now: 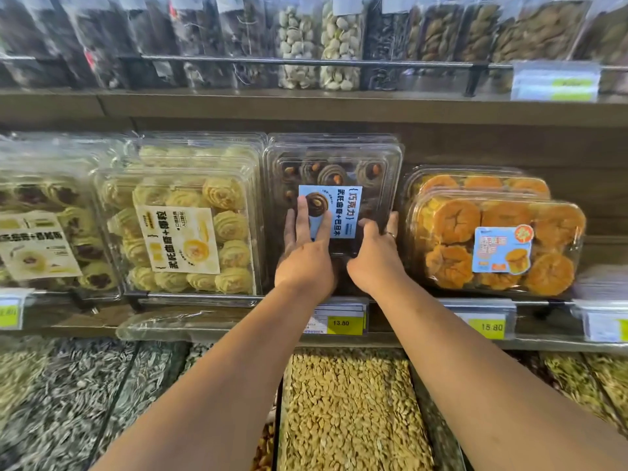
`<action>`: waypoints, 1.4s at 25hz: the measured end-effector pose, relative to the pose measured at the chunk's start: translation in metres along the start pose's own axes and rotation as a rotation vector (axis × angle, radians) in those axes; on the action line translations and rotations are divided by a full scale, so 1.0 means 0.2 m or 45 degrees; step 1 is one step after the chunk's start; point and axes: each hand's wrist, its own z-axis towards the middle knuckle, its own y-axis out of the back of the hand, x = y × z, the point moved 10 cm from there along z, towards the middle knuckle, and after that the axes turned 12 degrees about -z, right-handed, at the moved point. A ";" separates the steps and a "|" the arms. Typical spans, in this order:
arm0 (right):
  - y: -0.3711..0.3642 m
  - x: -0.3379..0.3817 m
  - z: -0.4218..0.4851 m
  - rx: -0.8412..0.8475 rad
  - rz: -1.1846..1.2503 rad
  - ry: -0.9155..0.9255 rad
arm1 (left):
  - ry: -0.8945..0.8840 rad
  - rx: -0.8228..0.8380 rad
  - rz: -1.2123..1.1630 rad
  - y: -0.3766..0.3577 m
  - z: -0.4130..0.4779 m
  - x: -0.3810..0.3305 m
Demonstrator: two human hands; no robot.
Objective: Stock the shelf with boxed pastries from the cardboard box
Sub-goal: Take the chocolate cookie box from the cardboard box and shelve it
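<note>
Task thing: the chocolate cookie box [339, 164] stands on its edge on the middle shelf, between the yellow cookie box [183, 229] on its left and the orange cake box [492, 243] on its right. A second box of the same kind is just behind it.
Material and shape: a clear, shiny plastic clamshell, square with rounded corners. Inside are dark brown swirl cookies, some with a nut on top. A blue paper label [343, 212] is stuck on the front.
Left hand [306, 253]: it lies flat on the front of the box, fingers straight and pointing up, the tips covering the left part of the label. It holds nothing.
Right hand [373, 256]: it grips the lower right edge of the box, fingers bent on the front and thumb up along the side. A ring [391, 234] is on one finger.
Neighbours: the yellow box holds pale piped cookies and touches the chocolate one. The orange box holds round cracked cakes and stands a little apart. Far left, a blurred jam cookie box [44, 232].
In front: a thin metal rail [204, 296] runs along the shelf edge, and below it hang yellow price tags [341, 323].
Near: open bins of pale seeds [346, 402] and of striped sunflower seeds [68, 385] lie under both forearms.
Far, above: tall clear containers of pistachios [319, 45] and of other dark goods, too blurred to name.
</note>
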 end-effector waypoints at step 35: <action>0.53 -2.00 -2.50 -0.438 0.334 -0.880 | -0.624 0.804 -0.682 -1.05 -2.17 -1.51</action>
